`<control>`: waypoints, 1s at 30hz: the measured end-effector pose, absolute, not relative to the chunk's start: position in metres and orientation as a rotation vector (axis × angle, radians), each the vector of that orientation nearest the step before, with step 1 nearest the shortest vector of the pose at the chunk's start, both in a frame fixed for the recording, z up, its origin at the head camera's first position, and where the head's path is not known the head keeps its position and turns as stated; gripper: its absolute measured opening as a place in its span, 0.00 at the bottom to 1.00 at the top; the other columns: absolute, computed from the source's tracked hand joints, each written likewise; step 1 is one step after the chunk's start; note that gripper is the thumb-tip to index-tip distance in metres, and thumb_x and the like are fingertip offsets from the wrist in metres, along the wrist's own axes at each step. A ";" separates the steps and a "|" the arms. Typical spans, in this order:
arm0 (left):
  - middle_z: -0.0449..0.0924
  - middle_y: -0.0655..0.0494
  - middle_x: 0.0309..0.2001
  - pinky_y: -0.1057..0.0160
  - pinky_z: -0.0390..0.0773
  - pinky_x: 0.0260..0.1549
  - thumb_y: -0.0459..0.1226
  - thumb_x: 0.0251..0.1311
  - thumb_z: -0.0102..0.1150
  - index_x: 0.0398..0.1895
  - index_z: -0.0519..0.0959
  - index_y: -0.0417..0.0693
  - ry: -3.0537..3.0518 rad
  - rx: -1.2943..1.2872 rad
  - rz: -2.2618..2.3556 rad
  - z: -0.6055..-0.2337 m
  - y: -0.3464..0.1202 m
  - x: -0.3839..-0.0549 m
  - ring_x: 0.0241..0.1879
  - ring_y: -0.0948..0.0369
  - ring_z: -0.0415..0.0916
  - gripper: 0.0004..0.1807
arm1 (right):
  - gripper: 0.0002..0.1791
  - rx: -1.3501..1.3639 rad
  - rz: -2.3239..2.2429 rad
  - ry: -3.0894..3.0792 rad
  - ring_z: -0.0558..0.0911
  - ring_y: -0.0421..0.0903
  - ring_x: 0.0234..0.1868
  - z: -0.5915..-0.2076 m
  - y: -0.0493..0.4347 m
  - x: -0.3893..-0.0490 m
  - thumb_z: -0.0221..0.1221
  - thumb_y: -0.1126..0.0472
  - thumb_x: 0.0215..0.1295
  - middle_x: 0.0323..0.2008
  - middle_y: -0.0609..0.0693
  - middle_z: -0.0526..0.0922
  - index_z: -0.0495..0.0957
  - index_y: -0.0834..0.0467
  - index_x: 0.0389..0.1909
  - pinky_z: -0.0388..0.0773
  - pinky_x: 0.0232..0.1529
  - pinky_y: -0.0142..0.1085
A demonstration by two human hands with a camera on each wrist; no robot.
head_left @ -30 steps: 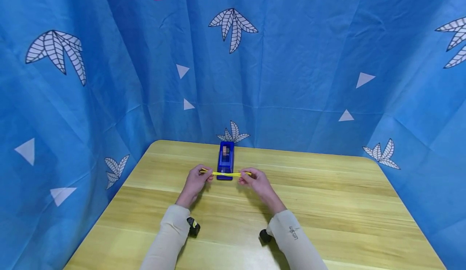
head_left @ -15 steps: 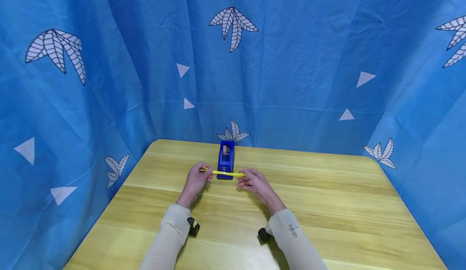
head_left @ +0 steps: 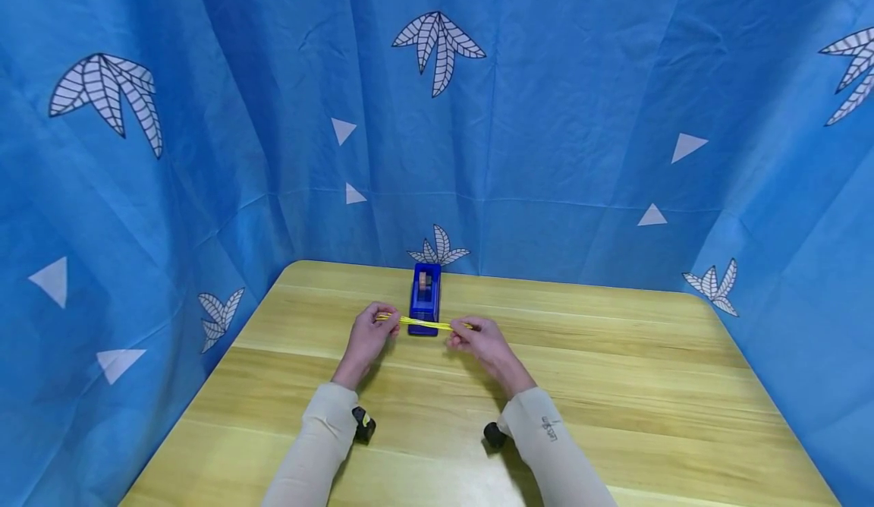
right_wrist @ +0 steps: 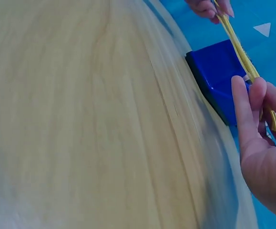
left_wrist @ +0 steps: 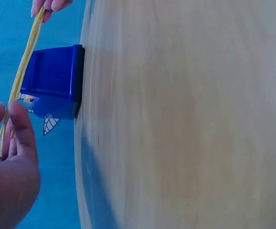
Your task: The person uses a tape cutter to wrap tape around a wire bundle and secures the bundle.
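Observation:
A bundle of thin yellow cord (head_left: 425, 323) is stretched between my two hands, above the table. My left hand (head_left: 369, 335) pinches one end between thumb and fingers, and a few loose ends stick out past its grip in the left wrist view. At the other end my right hand (head_left: 483, 343) pinches the bundle, with a folded tip (right_wrist: 273, 125) showing behind the thumb and fingers in the right wrist view. Just beyond the cord stands a blue tape dispenser (head_left: 426, 299) with a roll in it; the cord crosses in front of its near end.
The wooden table (head_left: 614, 385) reaches back to a blue patterned curtain (head_left: 560, 112) that hangs behind and at both sides. A small black camera (head_left: 364, 425) sits at the left wrist and another black device (head_left: 495, 436) at the right.
The right fingers loosened on the cord half a second ago, and now pinch it again. The left end has risen slightly, so the cord slants a little. The tape dispenser stays in place.

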State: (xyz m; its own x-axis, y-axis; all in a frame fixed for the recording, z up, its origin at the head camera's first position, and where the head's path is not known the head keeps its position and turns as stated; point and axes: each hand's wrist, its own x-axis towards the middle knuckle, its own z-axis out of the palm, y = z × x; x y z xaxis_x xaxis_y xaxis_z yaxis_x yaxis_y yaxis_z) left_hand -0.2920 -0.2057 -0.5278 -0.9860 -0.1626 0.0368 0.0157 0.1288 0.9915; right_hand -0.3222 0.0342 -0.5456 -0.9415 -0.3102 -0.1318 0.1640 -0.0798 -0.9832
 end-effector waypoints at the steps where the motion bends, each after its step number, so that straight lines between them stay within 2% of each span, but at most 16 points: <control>1: 0.81 0.38 0.50 0.55 0.86 0.46 0.35 0.73 0.60 0.57 0.76 0.33 -2.252 0.153 -1.987 -0.528 -0.206 -0.292 0.46 0.43 0.82 0.16 | 0.12 -0.163 -2.091 1.895 0.89 0.46 0.37 -0.545 0.034 -0.323 0.57 0.65 0.77 0.33 0.54 0.84 0.82 0.70 0.50 0.87 0.47 0.36; 5: 0.80 0.41 0.51 0.52 0.85 0.50 0.34 0.72 0.62 0.57 0.76 0.33 -2.268 0.153 -1.946 -0.529 -0.205 -0.294 0.46 0.46 0.82 0.16 | 0.10 -0.175 -2.073 1.967 0.90 0.50 0.40 -0.542 0.035 -0.323 0.59 0.66 0.75 0.35 0.58 0.86 0.84 0.68 0.48 0.87 0.51 0.40; 9: 0.81 0.43 0.49 0.54 0.85 0.46 0.36 0.70 0.65 0.51 0.81 0.36 -2.325 0.142 -1.847 -0.530 -0.206 -0.295 0.42 0.53 0.82 0.13 | 0.10 -0.198 -2.038 2.068 0.90 0.54 0.44 -0.541 0.035 -0.324 0.60 0.66 0.74 0.40 0.61 0.87 0.85 0.66 0.49 0.86 0.52 0.42; 13: 0.82 0.44 0.46 0.57 0.85 0.42 0.38 0.71 0.64 0.49 0.84 0.39 -2.399 0.129 -1.820 -0.531 -0.205 -0.297 0.40 0.55 0.82 0.11 | 0.10 -0.239 -2.038 2.135 0.89 0.58 0.46 -0.540 0.035 -0.323 0.61 0.66 0.74 0.46 0.64 0.86 0.86 0.66 0.49 0.86 0.53 0.43; 20: 0.84 0.40 0.37 0.64 0.84 0.35 0.32 0.72 0.61 0.44 0.83 0.34 -2.380 0.119 -1.896 -0.531 -0.202 -0.300 0.34 0.56 0.83 0.08 | 0.10 -0.257 -1.952 2.254 0.89 0.55 0.44 -0.537 0.033 -0.319 0.60 0.64 0.75 0.44 0.64 0.86 0.86 0.64 0.49 0.86 0.51 0.42; 21: 0.84 0.37 0.37 0.62 0.84 0.36 0.31 0.72 0.60 0.44 0.83 0.33 -2.372 0.122 -1.898 -0.531 -0.201 -0.300 0.34 0.52 0.83 0.07 | 0.10 -0.251 -1.946 2.257 0.89 0.55 0.44 -0.537 0.033 -0.319 0.60 0.64 0.75 0.45 0.64 0.86 0.85 0.64 0.49 0.86 0.50 0.42; 26: 0.85 0.38 0.35 0.65 0.82 0.36 0.30 0.71 0.61 0.40 0.83 0.33 -2.360 0.112 -1.891 -0.531 -0.200 -0.299 0.34 0.52 0.83 0.05 | 0.15 -0.201 -2.007 2.171 0.87 0.57 0.47 -0.538 0.029 -0.320 0.58 0.63 0.77 0.47 0.66 0.84 0.81 0.67 0.57 0.86 0.52 0.43; 28: 0.85 0.40 0.35 0.68 0.81 0.35 0.30 0.71 0.61 0.40 0.84 0.35 -2.366 0.106 -1.893 -0.530 -0.201 -0.298 0.34 0.56 0.83 0.05 | 0.18 -0.186 -2.034 2.143 0.87 0.56 0.46 -0.540 0.027 -0.322 0.58 0.62 0.78 0.47 0.65 0.83 0.79 0.67 0.61 0.86 0.52 0.42; 30: 0.85 0.40 0.36 0.68 0.81 0.36 0.30 0.71 0.61 0.40 0.84 0.35 -2.373 0.097 -1.900 -0.530 -0.201 -0.298 0.35 0.55 0.83 0.05 | 0.20 -0.191 -2.039 2.146 0.86 0.52 0.44 -0.541 0.025 -0.323 0.57 0.61 0.78 0.45 0.64 0.83 0.76 0.67 0.64 0.87 0.50 0.40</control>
State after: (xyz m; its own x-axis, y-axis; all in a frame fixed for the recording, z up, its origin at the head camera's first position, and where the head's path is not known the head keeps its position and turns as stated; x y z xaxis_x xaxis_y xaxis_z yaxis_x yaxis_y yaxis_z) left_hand -0.2978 -0.2014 -0.5305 -0.9930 -0.1122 0.0381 0.0127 0.2196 0.9755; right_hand -0.3232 0.0255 -0.5413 -0.9765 -0.2122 -0.0383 0.0275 0.0537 -0.9982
